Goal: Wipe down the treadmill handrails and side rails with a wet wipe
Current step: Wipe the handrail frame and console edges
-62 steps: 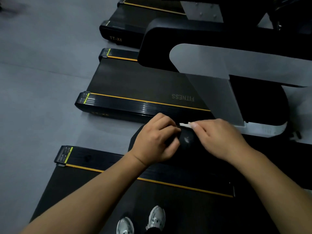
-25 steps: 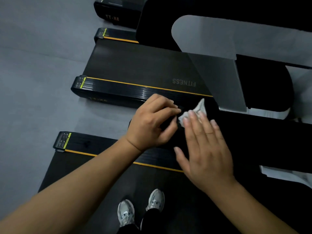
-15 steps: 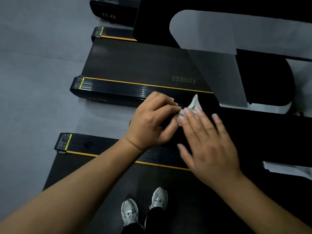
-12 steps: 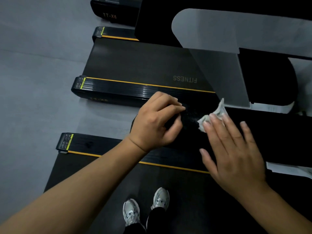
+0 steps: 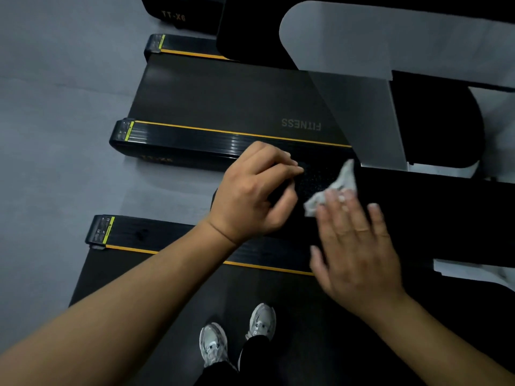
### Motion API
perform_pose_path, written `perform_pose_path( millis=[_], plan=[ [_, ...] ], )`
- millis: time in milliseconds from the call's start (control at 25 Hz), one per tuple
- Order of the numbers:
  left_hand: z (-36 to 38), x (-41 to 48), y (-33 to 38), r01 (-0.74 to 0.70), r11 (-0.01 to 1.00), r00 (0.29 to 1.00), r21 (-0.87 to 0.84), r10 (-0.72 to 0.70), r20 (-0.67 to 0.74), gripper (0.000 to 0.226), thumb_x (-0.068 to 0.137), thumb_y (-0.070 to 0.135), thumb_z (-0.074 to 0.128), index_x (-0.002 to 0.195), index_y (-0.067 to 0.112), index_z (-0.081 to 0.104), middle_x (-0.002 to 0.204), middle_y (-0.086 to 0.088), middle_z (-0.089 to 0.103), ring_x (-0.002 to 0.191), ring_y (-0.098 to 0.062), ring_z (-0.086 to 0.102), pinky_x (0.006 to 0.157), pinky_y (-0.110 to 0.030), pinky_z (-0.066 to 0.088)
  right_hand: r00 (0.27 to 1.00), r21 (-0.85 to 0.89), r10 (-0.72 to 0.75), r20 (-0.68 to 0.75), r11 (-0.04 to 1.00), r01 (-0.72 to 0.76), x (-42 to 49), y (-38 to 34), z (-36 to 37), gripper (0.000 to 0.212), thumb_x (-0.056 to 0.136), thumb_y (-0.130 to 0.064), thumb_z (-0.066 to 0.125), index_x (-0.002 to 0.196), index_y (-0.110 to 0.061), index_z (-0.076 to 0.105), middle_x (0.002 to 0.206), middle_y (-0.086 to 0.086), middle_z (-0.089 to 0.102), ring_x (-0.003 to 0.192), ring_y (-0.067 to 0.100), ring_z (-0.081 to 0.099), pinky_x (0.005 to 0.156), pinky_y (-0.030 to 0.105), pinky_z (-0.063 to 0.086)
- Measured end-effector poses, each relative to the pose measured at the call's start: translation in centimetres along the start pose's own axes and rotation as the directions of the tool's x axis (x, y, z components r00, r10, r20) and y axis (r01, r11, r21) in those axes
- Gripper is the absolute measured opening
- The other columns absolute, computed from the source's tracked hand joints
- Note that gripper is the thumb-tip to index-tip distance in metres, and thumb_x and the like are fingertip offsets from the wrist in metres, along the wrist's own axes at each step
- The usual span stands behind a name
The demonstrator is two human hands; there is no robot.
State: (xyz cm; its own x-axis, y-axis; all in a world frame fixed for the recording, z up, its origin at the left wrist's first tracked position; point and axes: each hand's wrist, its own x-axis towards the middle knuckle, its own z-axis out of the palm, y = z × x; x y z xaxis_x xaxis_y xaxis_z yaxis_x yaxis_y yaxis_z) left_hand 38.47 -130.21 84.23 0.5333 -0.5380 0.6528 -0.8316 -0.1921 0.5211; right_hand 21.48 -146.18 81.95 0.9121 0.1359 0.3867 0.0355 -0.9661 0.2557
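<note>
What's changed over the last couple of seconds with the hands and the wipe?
The right hand went from pinching the wipe to pressing it flat under its fingers on the handrail, swept it rightward, then partway back toward the left hand. The left hand kept its grip on the handrail end. The feet stayed on the belt.

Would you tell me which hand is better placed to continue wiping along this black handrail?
The right hand: its flat fingers already press the wet wipe onto the handrail. The left hand only grips the rail's end.
</note>
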Motion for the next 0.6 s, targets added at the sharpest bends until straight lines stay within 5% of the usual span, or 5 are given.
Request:
perform_pose_path(
  millis=[240, 600],
  plan=[
    [0.1, 0.0, 0.2, -0.005, 1.0, 1.0, -0.005, 0.005, -0.005, 0.014, 0.086, 0.0, 0.066, 0.093, -0.003, 0.077, 0.095, -0.017, 0.07, 0.088, -0.032, 0.066, 0.081, -0.039, 0.052, 0.957, -0.224, -0.289, 0.029, 0.931, 0.288, -2.3, 5.7, 0.9, 0.08, 0.091, -0.03, 0.059, 0.161, -0.007, 0.026, 0.172, 0.01, 0.014, 0.158, 0.032, 0.011, 0.126, 0.057, 0.002],
    [-0.3, -0.6, -0.4, -0.036, 0.999, 0.999, -0.032, 0.036, 0.019, 0.015, 0.093, 0.003, 0.065, 0.101, -0.002, 0.077, 0.102, -0.015, 0.071, 0.098, -0.031, 0.066, 0.087, -0.042, 0.052, 0.912, -0.253, -0.41, 0.004, 0.882, 0.397, -1.3, 6.4, 1.0, 0.068, 0.097, -0.027, 0.049, 0.161, -0.012, 0.03, 0.172, 0.004, 0.017, 0.157, 0.029, 0.018, 0.125, 0.055, 0.005]
  ],
)
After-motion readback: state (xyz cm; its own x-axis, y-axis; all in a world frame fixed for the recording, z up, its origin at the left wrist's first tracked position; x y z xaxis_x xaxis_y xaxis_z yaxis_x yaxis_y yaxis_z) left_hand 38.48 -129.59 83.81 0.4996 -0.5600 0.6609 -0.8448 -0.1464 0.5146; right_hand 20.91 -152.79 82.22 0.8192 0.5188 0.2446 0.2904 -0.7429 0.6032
